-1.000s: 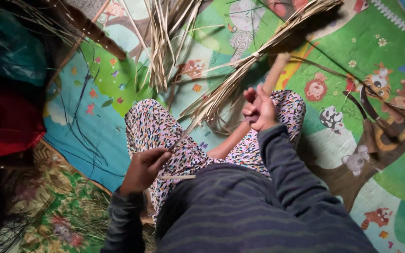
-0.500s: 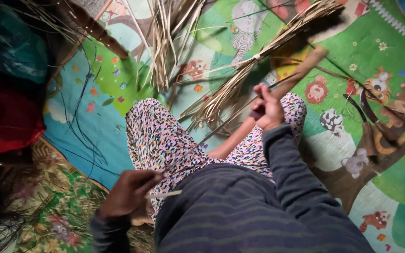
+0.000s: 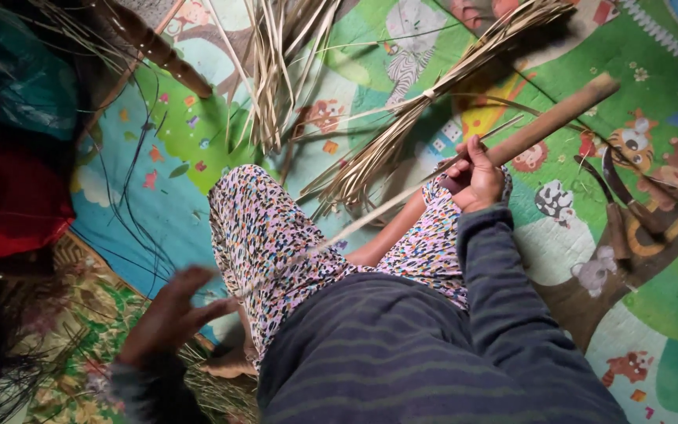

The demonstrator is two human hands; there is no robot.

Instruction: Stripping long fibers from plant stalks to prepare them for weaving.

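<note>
I sit on a colourful play mat (image 3: 653, 94) in patterned trousers (image 3: 268, 235). My right hand (image 3: 476, 179) is closed around a long wooden handle (image 3: 551, 122) that points up and to the right; a dark blade end shows just under the fingers. A thin pale strip (image 3: 355, 228) runs from that hand diagonally down across my lap towards my left hand (image 3: 170, 314). The left hand is blurred, low beside my left thigh, with its fingers spread apart. The strip's lower end lies close to its fingertips.
A tied bundle of pale strips (image 3: 433, 118) lies ahead of my knees, with loose strips (image 3: 276, 71) further left. A curved-bladed tool (image 3: 617, 212) rests on the mat at right. Red and teal cloth (image 3: 9, 196) and thin dark fibres (image 3: 127, 196) are at left.
My right hand has moved up and right with the wooden handle. My left hand has dropped down and left, and its fingers have gone from pinching the strip to spread apart.
</note>
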